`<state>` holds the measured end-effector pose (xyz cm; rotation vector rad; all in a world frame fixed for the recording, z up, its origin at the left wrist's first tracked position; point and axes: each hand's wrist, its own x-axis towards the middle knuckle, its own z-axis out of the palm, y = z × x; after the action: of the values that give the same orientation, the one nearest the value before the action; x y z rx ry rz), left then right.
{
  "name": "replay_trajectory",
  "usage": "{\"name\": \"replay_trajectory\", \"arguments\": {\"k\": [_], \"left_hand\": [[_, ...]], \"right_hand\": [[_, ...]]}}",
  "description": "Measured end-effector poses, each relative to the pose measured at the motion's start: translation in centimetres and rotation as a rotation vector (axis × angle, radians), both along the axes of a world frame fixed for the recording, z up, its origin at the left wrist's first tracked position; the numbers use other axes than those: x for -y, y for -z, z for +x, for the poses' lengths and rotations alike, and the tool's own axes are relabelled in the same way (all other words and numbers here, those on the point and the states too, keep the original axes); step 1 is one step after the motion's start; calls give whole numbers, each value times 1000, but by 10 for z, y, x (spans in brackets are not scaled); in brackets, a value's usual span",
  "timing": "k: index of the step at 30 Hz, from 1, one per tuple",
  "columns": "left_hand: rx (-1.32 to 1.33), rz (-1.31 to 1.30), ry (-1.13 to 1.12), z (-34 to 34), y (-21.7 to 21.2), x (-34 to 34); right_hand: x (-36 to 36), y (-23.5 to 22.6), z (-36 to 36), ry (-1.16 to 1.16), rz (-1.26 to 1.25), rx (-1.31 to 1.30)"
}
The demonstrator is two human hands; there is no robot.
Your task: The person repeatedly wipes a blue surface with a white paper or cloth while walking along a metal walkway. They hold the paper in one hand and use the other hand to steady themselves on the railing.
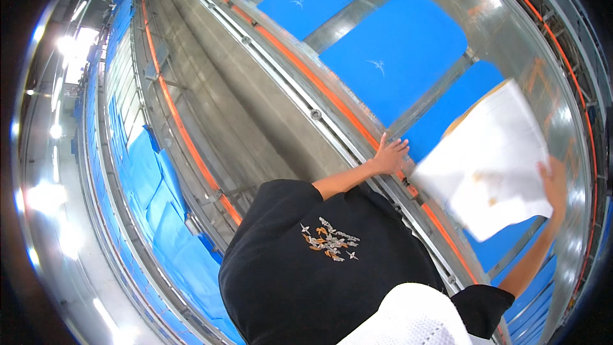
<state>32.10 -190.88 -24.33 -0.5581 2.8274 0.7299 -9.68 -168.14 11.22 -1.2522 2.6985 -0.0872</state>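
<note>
My right hand (554, 185) grips the right edge of a white sheet (488, 160). The sheet is blurred, with small yellowish marks low down and a yellow-orange strip along its upper edge; whether it is paper or cloth I cannot tell. It hangs over blue rounded panels (399, 51) laid in a row on the grey metal surface, hiding part of them. My left hand (391, 155) is open, fingers spread, at the orange strip (332, 96) along the surface's near edge, close to the corner of a partly covered blue panel (456, 105).
A metal rail with round fittings (315, 114) runs beside the orange strip. To the left lies a grey trough-like surface (236, 90), then another orange line (169, 96) and a bench with crumpled blue sheets (172, 243). Another orange line (571, 77) bounds the far right side.
</note>
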Motion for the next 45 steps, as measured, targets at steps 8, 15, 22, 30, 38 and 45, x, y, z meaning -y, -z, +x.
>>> {"name": "replay_trajectory", "arguments": {"k": [8,15,22,30,38,45], "left_hand": [[-68,239,-30,30,-22,14],[-440,270,-309,76,-48,109],[-521,92,-399,93,-35,269],[-261,51,-99,146,-9,415],[-201,-3,132,158,15,455],[-327,-39,227,157,25,465]], "right_hand": [[82,-21,80,335,81,-356],[146,-8,137,-350,368,630],[228,10,49,-12,-394,-386],[405,54,225,-422,-63,-206],[412,4,163,30,127,56],[497,-16,190,282,-215,-376]]}}
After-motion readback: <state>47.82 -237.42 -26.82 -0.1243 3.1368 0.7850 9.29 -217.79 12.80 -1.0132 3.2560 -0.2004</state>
